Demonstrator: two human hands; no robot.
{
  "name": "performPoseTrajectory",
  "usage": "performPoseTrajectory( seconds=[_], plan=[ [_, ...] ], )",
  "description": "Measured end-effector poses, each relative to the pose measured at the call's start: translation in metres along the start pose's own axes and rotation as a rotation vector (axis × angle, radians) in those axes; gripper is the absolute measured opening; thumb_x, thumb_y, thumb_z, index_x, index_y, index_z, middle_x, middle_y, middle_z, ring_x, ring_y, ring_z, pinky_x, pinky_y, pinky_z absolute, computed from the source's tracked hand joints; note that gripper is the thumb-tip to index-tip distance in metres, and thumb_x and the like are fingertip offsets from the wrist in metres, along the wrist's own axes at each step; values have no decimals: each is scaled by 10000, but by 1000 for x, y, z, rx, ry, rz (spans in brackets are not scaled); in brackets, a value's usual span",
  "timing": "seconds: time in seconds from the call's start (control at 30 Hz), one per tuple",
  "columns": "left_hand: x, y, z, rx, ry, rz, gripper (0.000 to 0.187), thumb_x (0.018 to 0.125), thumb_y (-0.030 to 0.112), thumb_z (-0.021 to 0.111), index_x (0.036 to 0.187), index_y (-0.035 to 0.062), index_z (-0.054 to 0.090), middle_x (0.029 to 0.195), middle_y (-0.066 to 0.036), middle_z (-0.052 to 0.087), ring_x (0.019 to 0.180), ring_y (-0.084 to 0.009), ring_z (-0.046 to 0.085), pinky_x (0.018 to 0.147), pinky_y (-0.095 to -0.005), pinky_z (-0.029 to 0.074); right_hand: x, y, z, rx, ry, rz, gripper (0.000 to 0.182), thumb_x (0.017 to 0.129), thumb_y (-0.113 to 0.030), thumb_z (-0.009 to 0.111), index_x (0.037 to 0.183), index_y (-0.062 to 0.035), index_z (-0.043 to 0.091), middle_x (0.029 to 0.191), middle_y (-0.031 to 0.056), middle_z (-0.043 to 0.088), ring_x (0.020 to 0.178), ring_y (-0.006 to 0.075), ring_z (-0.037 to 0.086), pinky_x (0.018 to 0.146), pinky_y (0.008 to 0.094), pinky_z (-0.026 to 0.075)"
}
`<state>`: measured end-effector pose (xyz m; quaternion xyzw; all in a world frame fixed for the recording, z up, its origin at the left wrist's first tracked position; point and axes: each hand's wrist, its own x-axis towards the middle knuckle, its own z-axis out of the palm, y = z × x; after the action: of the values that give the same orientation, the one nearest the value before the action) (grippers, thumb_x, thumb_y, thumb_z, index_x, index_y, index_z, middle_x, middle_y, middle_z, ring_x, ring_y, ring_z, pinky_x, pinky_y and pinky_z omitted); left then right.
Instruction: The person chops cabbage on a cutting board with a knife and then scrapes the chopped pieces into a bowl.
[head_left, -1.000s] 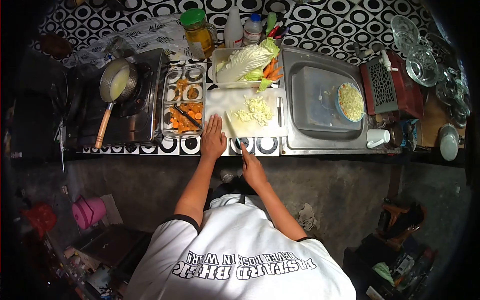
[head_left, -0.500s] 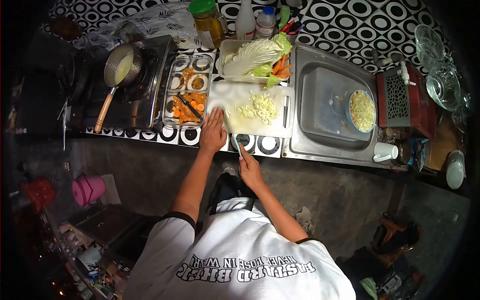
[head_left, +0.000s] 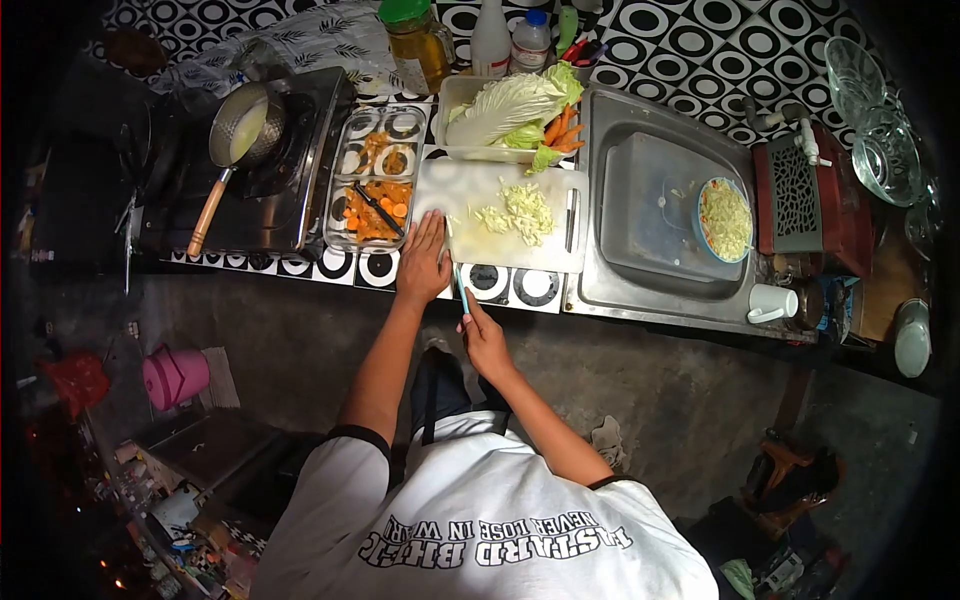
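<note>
My left hand lies flat with its fingers stretched out, at the left edge of the white cutting board. My right hand is wrapped round the light blue handle of a knife. The blade points away from me across the board's near left part, close beside my left fingers. Shredded cabbage lies in a loose pile at the middle of the board. A little pale cabbage shows by the blade; my left fingers may hide more.
Behind the board, a plastic container holds napa cabbage and carrots. Glass containers with carrot pieces and a peeler stand left, beside the stove with a saucepan. In the sink is a bowl of shredded vegetables.
My right hand and the knife have shifted a little to the left, and the blade is now closer to my left hand. My left hand has moved slightly left.
</note>
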<state>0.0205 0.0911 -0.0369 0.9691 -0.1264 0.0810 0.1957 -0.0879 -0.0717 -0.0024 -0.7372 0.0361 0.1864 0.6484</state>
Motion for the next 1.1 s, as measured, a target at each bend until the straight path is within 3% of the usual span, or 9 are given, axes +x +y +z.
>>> performPoseTrajectory(
  seconds=[0.27,0.33,0.37,0.47,0.6,0.73,0.93,1.03,1.1],
  plan=[
    [0,-3,0,-28,-12,11,653,870,181,513,1467,-31,354,1558,-165,327,1459,-276,284,1200,-436,208,-1,-5,7,-35,28,26,502,1009,-82,440,1503,-126,368,823,151,563,757,225,563,770,316,470],
    [0,-3,0,-37,-14,25,654,870,181,513,1466,-34,353,1557,-170,326,1459,-278,283,1200,-438,207,-1,0,14,-117,133,-87,494,1014,-72,453,1498,-152,394,779,80,538,670,147,470,679,265,443],
    [0,-3,0,-34,-21,19,652,870,181,514,1464,-36,355,1556,-175,326,1459,-281,283,1201,-439,206,-1,3,19,-130,178,-98,489,1010,-65,450,1488,-162,409,775,104,526,684,179,468,706,287,445],
    [1,-6,0,-45,-32,36,642,876,177,507,1460,-44,355,1553,-184,326,1460,-286,277,1204,-440,202,-2,5,27,-201,245,-100,481,1013,-65,447,1479,-180,428,743,82,499,653,151,441,659,273,432],
    [0,-6,1,-158,-13,17,609,884,141,472,1453,-49,369,1541,-187,349,1461,-297,277,1201,-458,195,-1,3,40,-98,301,16,458,1016,-71,448,1460,-183,461,679,48,431,585,102,385,569,257,396],
    [1,-10,4,-189,-32,-3,585,905,151,444,1451,-48,382,1542,-178,352,1461,-294,277,1203,-447,189,-1,-3,51,-99,331,107,440,1022,-80,440,1450,-177,474,669,49,428,587,104,383,570,261,398],
    [2,-12,5,-171,-69,-15,542,961,193,382,1460,-17,392,1569,-133,322,1472,-266,251,1202,-416,198,1,-6,50,-177,358,127,413,1025,-117,448,1435,-155,480,668,103,457,603,139,423,602,296,431],
    [2,-12,7,-171,-71,-21,527,968,194,376,1450,-18,412,1569,-131,323,1470,-266,256,1202,-415,197,-1,-12,47,-215,357,116,424,1012,-113,461,1434,-143,469,708,176,516,620,200,478,648,327,463],
    [2,-11,7,-167,-64,-24,521,971,194,373,1443,-20,422,1567,-133,327,1469,-268,258,1203,-416,195,-1,-17,47,-303,356,92,441,995,-94,463,1434,-140,461,779,244,571,662,303,558,696,351,483]
  ],
)
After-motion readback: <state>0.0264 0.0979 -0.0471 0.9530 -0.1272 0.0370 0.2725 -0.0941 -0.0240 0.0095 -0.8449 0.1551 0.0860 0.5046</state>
